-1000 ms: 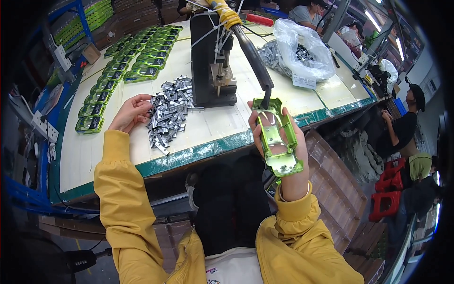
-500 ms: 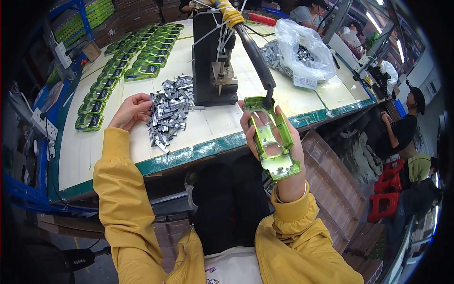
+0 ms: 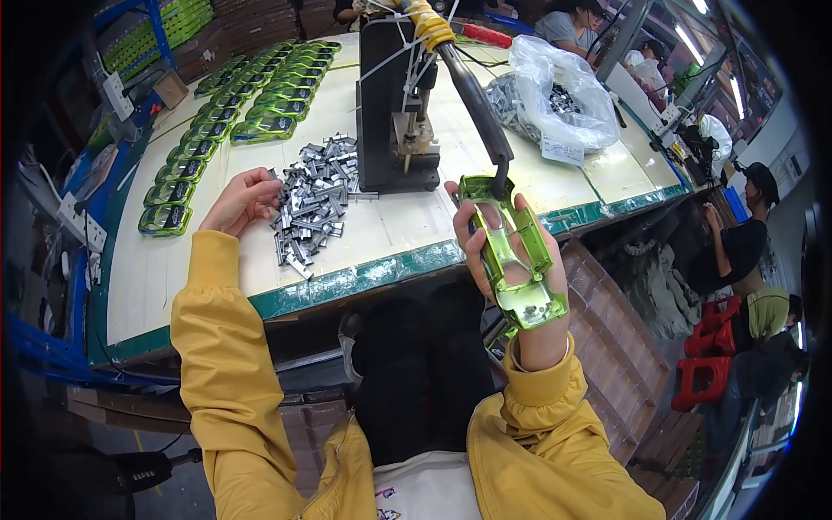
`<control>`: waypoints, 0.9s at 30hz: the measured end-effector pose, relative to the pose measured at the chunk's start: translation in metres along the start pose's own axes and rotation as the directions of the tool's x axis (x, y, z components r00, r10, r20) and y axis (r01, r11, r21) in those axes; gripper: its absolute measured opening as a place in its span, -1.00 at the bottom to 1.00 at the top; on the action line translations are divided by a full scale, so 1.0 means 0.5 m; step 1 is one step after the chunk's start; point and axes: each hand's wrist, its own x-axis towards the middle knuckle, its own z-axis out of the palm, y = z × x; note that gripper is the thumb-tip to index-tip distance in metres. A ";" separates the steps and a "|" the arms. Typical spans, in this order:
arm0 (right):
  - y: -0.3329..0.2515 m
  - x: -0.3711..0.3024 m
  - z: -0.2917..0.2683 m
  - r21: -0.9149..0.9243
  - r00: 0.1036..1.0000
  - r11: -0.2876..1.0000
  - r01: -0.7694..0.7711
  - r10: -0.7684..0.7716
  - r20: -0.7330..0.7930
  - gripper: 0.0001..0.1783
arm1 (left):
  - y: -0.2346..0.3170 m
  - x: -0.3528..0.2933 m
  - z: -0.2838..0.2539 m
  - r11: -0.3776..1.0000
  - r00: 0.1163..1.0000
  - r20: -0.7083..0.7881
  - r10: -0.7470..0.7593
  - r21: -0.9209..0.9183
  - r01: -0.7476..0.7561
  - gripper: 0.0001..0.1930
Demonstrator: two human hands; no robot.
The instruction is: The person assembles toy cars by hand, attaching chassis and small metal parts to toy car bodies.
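My right hand holds a shiny green plastic housing, long and hollow, with windows through it. The housing tilts in the palm with fingers along its left side. At its upper end is the tip of a black tube; whether they touch I cannot tell. On the table, my left hand has its fingers curled together at the left edge of a pile of small grey metal-looking parts. What its fingertips pinch, if anything, is hard to make out.
A black upright machine stands behind the pile. Rows of green housings lie at the left. A clear plastic bag of grey parts sits at the back right. The green table edge runs before me. Other people and red stools are at right.
My right hand has shifted slightly right with the green housing, which has turned a little. My left hand stays at the pile. The whole view has moved slightly.
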 end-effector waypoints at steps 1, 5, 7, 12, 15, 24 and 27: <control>0.001 0.000 0.001 -0.014 1.000 1.000 0.003 -0.003 0.006 -0.51 | -0.001 0.000 -0.001 1.000 1.000 -0.007 0.005 0.003 -0.005 -0.87; -0.001 0.001 -0.002 -0.035 1.000 0.999 0.004 -0.004 0.008 -0.50 | -0.001 -0.004 0.004 1.000 0.999 -0.029 0.023 -0.011 -0.024 -0.88; 0.000 0.001 -0.002 -0.040 1.000 0.999 0.009 -0.008 0.010 -0.51 | 0.002 -0.006 0.005 1.000 1.000 -0.019 0.020 -0.019 -0.020 -0.88; 0.000 0.001 -0.002 -0.045 1.000 0.999 0.018 -0.018 0.000 -0.52 | 0.001 -0.002 0.005 1.000 1.000 0.007 0.016 -0.022 -0.016 -0.88; -0.001 0.000 0.001 -0.047 0.999 0.998 0.030 -0.030 -0.011 -0.53 | 0.003 0.001 0.004 1.000 1.000 0.014 0.015 -0.004 -0.015 -0.88; 0.001 0.003 -0.005 -0.051 0.999 0.998 0.030 -0.031 -0.008 -0.53 | 0.002 -0.005 0.004 1.000 1.000 0.019 0.015 0.015 -0.015 -0.87; 0.006 0.003 -0.007 -0.063 0.999 0.997 0.034 -0.034 -0.001 -0.53 | 0.002 -0.010 0.001 1.000 1.000 0.020 0.018 0.022 -0.018 -0.87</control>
